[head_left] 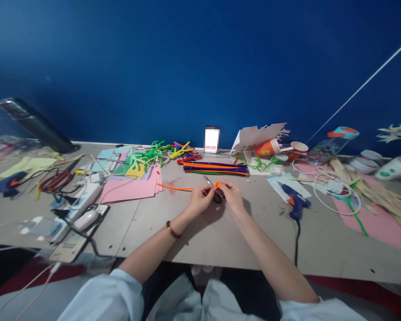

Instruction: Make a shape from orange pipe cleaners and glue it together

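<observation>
Both my hands meet over the middle of the grey table [220, 240]. My left hand [200, 199] pinches an orange pipe cleaner [173, 187] whose long tail runs left along the table. My right hand [231, 195] is closed on the same pipe cleaner, where its end is curled into a small loop [217, 184]. Under the hands lies a pair of scissors [210, 182], partly hidden by my fingers.
A bundle of coloured pipe cleaners [215, 167] lies behind the hands, pink and coloured paper sheets [130, 187] to the left, a blue glue gun [293, 199] to the right. A phone [211, 139] leans on the blue wall. Cups, white rings and wooden sticks crowd the right side.
</observation>
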`<action>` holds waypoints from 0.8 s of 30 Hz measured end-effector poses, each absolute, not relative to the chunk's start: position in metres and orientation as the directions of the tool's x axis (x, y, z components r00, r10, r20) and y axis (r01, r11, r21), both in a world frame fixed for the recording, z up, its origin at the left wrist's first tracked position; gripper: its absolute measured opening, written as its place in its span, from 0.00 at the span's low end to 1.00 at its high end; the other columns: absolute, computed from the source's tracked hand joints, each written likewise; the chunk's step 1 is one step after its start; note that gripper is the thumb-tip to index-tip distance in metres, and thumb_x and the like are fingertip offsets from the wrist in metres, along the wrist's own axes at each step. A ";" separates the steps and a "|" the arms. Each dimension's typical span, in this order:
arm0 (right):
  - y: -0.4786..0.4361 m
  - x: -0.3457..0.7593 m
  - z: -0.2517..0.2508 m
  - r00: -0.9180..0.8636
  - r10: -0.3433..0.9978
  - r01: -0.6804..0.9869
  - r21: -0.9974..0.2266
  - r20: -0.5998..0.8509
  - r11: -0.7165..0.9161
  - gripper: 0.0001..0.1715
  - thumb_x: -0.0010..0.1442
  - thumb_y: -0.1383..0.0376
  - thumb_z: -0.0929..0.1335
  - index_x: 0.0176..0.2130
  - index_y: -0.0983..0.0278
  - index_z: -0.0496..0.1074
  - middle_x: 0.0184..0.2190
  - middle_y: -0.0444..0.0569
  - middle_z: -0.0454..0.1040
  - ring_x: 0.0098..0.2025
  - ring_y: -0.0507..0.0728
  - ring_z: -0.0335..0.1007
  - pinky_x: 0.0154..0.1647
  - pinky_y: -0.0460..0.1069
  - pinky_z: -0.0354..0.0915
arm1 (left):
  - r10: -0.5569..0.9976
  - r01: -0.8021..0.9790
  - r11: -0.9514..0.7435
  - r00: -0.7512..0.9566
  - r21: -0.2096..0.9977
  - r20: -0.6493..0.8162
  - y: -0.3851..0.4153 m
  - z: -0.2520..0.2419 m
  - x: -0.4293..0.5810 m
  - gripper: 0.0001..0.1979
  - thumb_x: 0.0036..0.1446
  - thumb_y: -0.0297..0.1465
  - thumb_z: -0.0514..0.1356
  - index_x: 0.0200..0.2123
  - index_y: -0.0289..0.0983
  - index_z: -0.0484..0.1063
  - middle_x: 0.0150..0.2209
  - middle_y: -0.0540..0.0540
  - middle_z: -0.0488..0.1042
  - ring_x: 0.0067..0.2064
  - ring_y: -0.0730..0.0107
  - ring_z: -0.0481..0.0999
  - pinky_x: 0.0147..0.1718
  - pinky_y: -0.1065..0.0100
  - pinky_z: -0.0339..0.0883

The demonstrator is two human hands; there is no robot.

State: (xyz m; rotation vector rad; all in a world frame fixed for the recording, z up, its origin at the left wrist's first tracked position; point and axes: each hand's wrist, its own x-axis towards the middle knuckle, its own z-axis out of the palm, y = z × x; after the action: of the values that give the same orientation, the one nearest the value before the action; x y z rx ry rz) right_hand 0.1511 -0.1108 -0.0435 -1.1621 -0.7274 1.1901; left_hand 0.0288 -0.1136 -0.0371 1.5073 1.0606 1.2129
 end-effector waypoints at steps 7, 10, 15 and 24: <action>-0.112 0.150 -0.043 0.197 0.963 -0.385 -0.918 -0.182 -0.094 0.14 0.38 0.59 0.76 0.26 0.63 0.75 0.26 0.44 0.77 0.29 0.52 0.71 0.32 0.47 0.66 | 0.976 -0.005 -0.175 0.130 0.984 0.175 -0.109 -0.043 0.029 0.11 0.55 0.36 0.59 0.27 0.36 0.77 0.25 0.45 0.74 0.24 0.72 0.67 0.24 0.69 0.57; -0.112 0.150 -0.044 0.156 0.966 -0.413 -0.902 -0.205 -0.125 0.16 0.37 0.57 0.76 0.26 0.63 0.75 0.25 0.44 0.76 0.29 0.52 0.71 0.33 0.47 0.66 | 0.937 0.154 -0.338 0.152 0.928 0.316 -0.111 -0.043 0.027 0.11 0.57 0.35 0.57 0.30 0.37 0.76 0.28 0.45 0.76 0.27 0.71 0.69 0.26 0.68 0.59; -0.112 0.151 -0.046 0.131 0.976 -0.374 -0.920 -0.175 -0.115 0.15 0.40 0.56 0.75 0.27 0.63 0.76 0.27 0.45 0.77 0.30 0.52 0.71 0.35 0.47 0.66 | 0.843 0.376 -0.538 0.206 0.755 0.497 -0.113 -0.039 0.022 0.10 0.60 0.32 0.54 0.32 0.37 0.75 0.29 0.47 0.75 0.29 0.72 0.69 0.30 0.69 0.61; -0.113 0.152 -0.043 0.180 0.982 -0.193 -0.981 -0.062 -0.026 0.14 0.42 0.55 0.73 0.27 0.63 0.74 0.25 0.44 0.76 0.29 0.53 0.71 0.34 0.48 0.66 | 0.858 0.289 -0.513 0.189 0.808 0.478 -0.114 -0.038 0.021 0.10 0.58 0.34 0.56 0.32 0.38 0.76 0.31 0.44 0.74 0.32 0.68 0.69 0.34 0.68 0.60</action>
State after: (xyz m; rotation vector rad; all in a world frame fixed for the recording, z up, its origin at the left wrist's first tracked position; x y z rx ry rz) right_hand 0.1518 -0.1130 -0.0430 -1.1819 -0.9120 1.1874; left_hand 0.0208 -0.1136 -0.0379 1.9105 1.0705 1.3222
